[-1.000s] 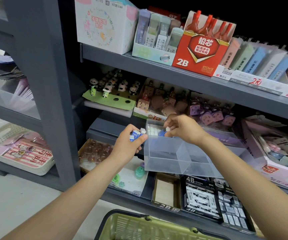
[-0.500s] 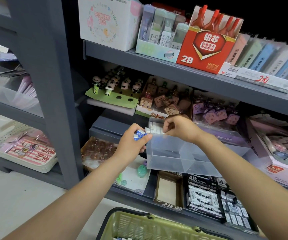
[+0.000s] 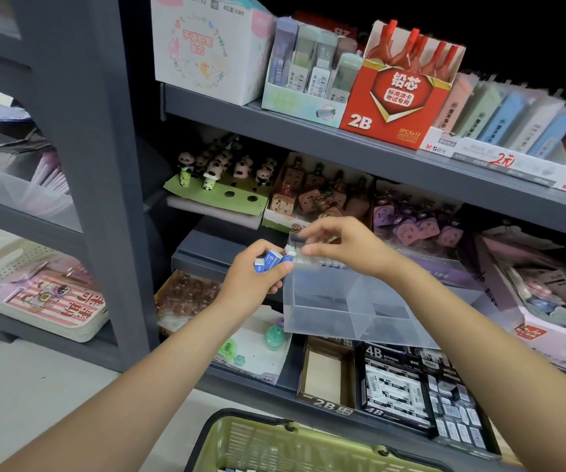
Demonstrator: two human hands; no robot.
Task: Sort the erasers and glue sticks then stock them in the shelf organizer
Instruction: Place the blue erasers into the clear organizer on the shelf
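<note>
While the clear shelf organizer [image 3: 349, 301] sits unmoved on the shelf, the right hand [image 3: 346, 245] has been lifted from inside it to pinch an eraser at its back rim; more erasers [image 3: 269, 261] stay clamped in the left hand [image 3: 257, 277], so stocking is judged ongoing.

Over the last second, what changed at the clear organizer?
The right hand lifted from inside the organizer's back-left corner to its rim, fingertips now beside the left hand's erasers. Whether it grips one is unclear. The left hand still holds its small stack at the clear organizer, which has not shifted.
</note>
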